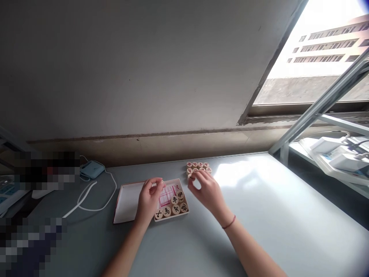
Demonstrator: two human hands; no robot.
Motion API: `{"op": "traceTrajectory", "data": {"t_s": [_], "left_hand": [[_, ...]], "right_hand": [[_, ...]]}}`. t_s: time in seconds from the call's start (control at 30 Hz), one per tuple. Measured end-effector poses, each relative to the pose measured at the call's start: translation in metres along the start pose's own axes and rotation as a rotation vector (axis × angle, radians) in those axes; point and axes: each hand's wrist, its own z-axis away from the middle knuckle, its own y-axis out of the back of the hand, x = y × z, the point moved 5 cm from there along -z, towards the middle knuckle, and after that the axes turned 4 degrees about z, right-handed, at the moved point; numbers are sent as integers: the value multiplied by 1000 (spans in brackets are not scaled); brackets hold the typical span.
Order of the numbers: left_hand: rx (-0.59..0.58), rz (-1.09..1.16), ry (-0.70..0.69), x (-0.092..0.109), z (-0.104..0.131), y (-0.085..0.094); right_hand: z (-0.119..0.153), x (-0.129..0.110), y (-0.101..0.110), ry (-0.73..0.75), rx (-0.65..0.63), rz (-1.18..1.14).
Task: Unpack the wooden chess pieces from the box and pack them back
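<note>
My left hand (150, 197) is above the left part of an open shallow white box (171, 218), its fingers pinched on a small pale disc that looks like a Chinese chess piece (163, 184), mostly hidden. Inside the box, several round wooden pieces with black characters (175, 209) lie along the front and right, with a sheet with pink-red lines (165, 197) showing beside them. My right hand (205, 189) bends thumb and forefinger onto a Chinese chess piece (189, 176) at the near left of a block of pieces with red characters (201, 165). The fingers partly cover that block.
The white box lid (126, 204) lies inside-up at the box's left. Farther left are a light-blue device (92, 169) and a looping white cable (95, 209) on the grey table (259, 215). A metal frame (317, 111) and a shelf with white boxes (346, 156) stand at right.
</note>
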Motion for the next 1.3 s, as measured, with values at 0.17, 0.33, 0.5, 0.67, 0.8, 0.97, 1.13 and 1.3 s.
{"op": "traceTrajectory", "data": {"t_s": [0.17, 0.33, 0.5, 0.67, 0.8, 0.97, 1.13, 1.3], "left_hand": [[37, -14, 5, -4, -4, 8], [-60, -176, -167, 1, 0, 0], [-168, -568, -616, 20, 20, -17], [-218, -665, -790, 25, 34, -29], [-158, -763, -808, 25, 34, -29], [-139, -818, -771, 21, 28, -25], [-140, -830, -734, 19, 25, -21], [-161, -834, -687, 17, 22, -20]], "right_hand": [[10, 45, -16, -253, -353, 221], [10, 37, -20, -242, -295, 194], [7, -20, -14, -144, -192, -258], [10, -47, -18, -129, -149, -406], [8, -9, -14, -255, -98, -241], [13, 45, -14, -412, -175, 90], [20, 49, -27, -420, -322, 209], [19, 46, -30, -424, -343, 262]]}}
